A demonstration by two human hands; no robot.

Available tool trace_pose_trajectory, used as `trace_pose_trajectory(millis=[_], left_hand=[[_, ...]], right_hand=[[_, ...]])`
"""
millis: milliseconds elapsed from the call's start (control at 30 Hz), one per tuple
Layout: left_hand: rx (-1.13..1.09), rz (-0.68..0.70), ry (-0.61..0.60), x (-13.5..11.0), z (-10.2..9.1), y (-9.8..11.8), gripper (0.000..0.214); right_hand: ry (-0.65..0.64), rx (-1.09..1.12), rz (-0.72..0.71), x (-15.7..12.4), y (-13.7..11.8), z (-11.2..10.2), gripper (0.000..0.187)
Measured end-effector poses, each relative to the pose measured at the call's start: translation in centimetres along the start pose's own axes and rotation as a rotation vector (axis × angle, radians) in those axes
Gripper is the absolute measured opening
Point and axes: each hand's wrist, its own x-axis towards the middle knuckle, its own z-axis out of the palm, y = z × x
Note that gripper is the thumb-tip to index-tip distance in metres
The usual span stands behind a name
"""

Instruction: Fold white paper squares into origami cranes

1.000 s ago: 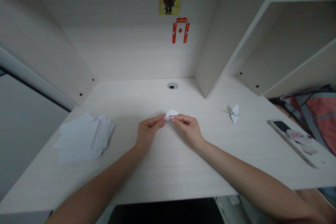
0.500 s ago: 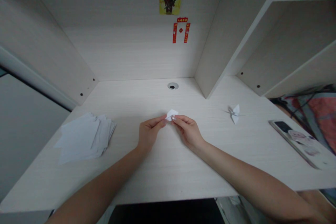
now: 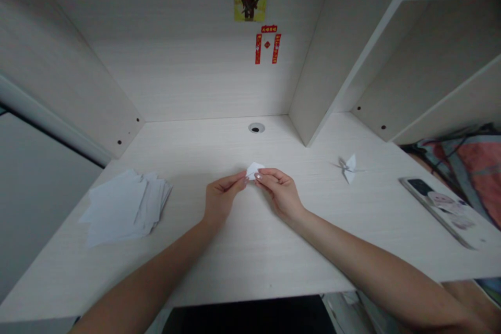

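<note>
A small piece of folded white paper (image 3: 254, 168) is pinched between both hands over the middle of the desk. My left hand (image 3: 222, 194) grips its left side between thumb and forefinger. On the other side, my right hand (image 3: 282, 192) holds the right edge with thumb and fingertips, partly covering it. To the right lies a folded paper crane (image 3: 349, 168) with its wings spread. A stack of loose white paper sheets (image 3: 121, 209) rests on the left of the desk.
A phone (image 3: 438, 211) in a decorated case lies at the right. Behind the hands is a round cable hole (image 3: 257, 128) near the back wall. An upright divider (image 3: 313, 83) stands at the back right, and folded fabric (image 3: 469, 167) lies beyond the desk's right side.
The fingers of my right hand have shifted slightly on the folded paper, with the forefinger now higher along its edge. The whole view has moved a little; both hands still pinch the paper.
</note>
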Motion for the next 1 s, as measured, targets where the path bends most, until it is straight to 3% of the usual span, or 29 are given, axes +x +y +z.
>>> trace_pose_trajectory(millis=[500, 700, 833, 1000], left_hand=[[-0.098, -0.083, 0.002, -0.1, 0.3, 0.2, 0.03], [-0.113, -0.093, -0.078, 0.2, -0.1, 1.0, 0.059], [0.051, -0.165, -0.166, 0.4, -0.3, 1.0, 0.041], [0.309, -0.096, -0.227, 0.3, -0.4, 0.8, 0.031]], right_hand=[[-0.045, -0.103, -0.085, 0.2, -0.2, -0.2, 0.017], [-0.102, -0.195, -0.18, 0.6, -0.8, -0.7, 0.022], [-0.13, -0.235, -0.154, 0.9, -0.8, -0.9, 0.028], [-0.159, -0.29, -0.128, 0.9, -0.7, -1.0, 0.032]])
